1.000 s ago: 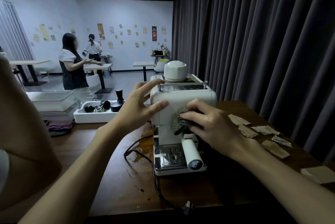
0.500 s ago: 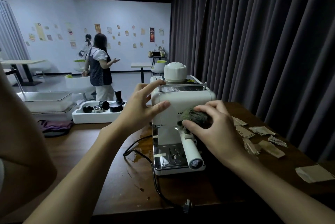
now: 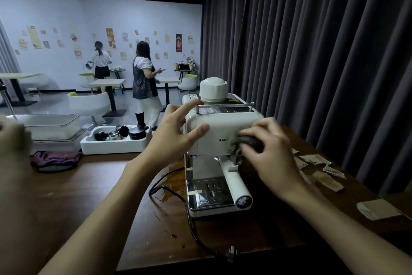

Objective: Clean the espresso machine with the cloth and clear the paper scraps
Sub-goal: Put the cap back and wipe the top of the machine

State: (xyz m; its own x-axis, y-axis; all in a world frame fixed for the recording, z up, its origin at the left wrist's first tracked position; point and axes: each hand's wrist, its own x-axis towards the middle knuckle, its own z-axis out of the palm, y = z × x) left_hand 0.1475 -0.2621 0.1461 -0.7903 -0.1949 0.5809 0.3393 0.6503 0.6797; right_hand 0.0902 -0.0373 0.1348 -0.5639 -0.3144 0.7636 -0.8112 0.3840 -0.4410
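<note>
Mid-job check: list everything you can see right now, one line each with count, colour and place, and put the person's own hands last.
espresso machine: 1, cream and chrome, middle of table
cloth: 1, dark, pressed on the machine's front
paper scraps: several, brown, table right of machine
power cord: 1, black, unplugged on table
liquid spill: 1, brownish, table left of machine
white tray: 1, holds dark and metal coffee tools, table's far left
purple cloth: 1, left of tray
clear containers: stacked, far left
curtain: dark grey, right
two people: background, by café tables
left hand: open, steadying the machine's left side
right hand: gripping the cloth
</note>
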